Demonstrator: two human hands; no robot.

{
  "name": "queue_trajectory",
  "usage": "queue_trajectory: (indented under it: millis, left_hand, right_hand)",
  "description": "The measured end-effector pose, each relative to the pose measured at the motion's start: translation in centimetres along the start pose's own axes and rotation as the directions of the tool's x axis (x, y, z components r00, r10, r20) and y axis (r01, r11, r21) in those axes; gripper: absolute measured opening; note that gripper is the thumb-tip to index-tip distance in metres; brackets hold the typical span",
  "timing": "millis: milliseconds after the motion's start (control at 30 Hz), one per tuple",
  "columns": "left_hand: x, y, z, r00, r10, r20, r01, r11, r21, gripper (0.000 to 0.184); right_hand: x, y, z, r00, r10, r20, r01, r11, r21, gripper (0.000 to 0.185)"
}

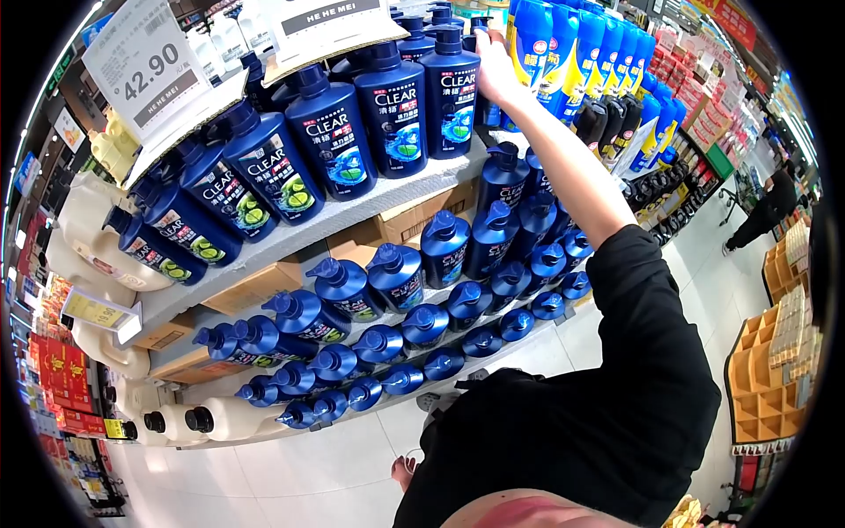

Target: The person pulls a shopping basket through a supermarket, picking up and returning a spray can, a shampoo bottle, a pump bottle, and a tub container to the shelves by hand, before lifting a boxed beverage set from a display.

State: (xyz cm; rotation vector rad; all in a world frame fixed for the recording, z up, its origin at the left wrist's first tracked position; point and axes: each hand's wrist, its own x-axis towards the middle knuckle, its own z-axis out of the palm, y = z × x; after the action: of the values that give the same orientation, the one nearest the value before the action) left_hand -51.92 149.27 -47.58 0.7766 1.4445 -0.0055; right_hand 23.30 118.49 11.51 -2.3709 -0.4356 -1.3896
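Note:
My right hand (497, 70) reaches to the right end of the upper shelf. Its fingers curl at the pump top of a dark blue shampoo bottle (481, 113), which my wrist and the neighbouring bottle partly hide. Just left of it stands another CLEAR shampoo bottle (451, 101), upright with its label outward. To the right, tall blue and yellow bottles (532, 44) stand close to my wrist. Low by my body hangs my left hand (404, 472), partly covered by my black clothing. Its fingers look loosely apart, with nothing seen in them; a thin pale loop shows beside it.
Several CLEAR pump bottles (334, 141) line the upper shelf (290, 233), with more tiers below (378, 343). A price sign (150, 66) rises at the left. Large cream jugs (233, 418) sit low down. Wooden racks (761, 378) and another person (775, 198) are at the right.

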Motion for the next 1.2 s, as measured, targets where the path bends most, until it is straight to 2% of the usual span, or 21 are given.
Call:
queue_trajectory:
  millis: [67,167,267,467,667,767,967,1067,1167,1200]
  left_hand:
    - [1.9,-0.7,-0.6,0.998,-0.042,0.049,0.045,0.997,-0.063,0.038]
    - [2.9,-1.0,-1.3,0.994,-0.049,0.100,0.055,0.997,-0.061,0.038]
    - [3.1,-0.8,-1.3,0.994,-0.086,0.068,0.090,0.994,-0.059,0.038]
    - [2.7,-0.7,-1.2,0.998,-0.057,0.020,0.059,0.996,-0.062,0.035]
    - [2.6,-1.0,-1.4,0.999,-0.035,0.031,0.038,0.995,-0.091,0.032]
    - [1.6,-0.1,-1.6,0.997,-0.033,0.068,0.034,0.999,-0.017,0.032]
    - [-1.0,0.1,-0.6,0.996,0.056,-0.062,-0.055,0.998,0.027,0.031]
    - [0.4,-1.8,-0.9,0.995,0.012,-0.103,-0.028,0.988,-0.149,0.030]
    - [1.0,-2.4,-0.9,0.993,0.117,0.017,-0.109,0.960,-0.258,0.027]
    - [1.0,-2.4,-0.8,0.994,0.112,0.013,-0.105,0.960,-0.261,0.026]
  right_hand:
    - [-0.3,-0.2,-0.5,0.999,-0.054,-0.007,0.054,0.998,-0.027,0.051]
    - [-0.4,-0.3,-1.1,0.991,-0.130,-0.034,0.128,0.991,-0.033,0.052]
    - [-0.7,-0.6,-1.6,0.987,-0.144,-0.076,0.143,0.989,-0.020,0.051]
    - [-1.5,-1.1,-3.0,0.992,-0.115,-0.059,0.121,0.988,0.093,0.055]
    - [-2.4,-2.2,-4.5,0.978,-0.183,-0.098,0.190,0.979,0.067,0.056]
    - [-2.6,-2.3,-4.5,0.972,-0.194,-0.133,0.207,0.974,0.089,0.056]
    - [-3.0,-1.4,-5.5,0.964,-0.211,-0.159,0.234,0.961,0.145,0.055]
    - [-3.6,-1.1,-5.9,0.963,-0.203,-0.177,0.228,0.965,0.129,0.053]
    - [-3.7,-1.7,-7.0,0.987,-0.098,-0.130,0.129,0.956,0.263,0.055]
    - [-3.6,-2.1,-7.4,0.989,-0.079,-0.128,0.115,0.948,0.295,0.055]
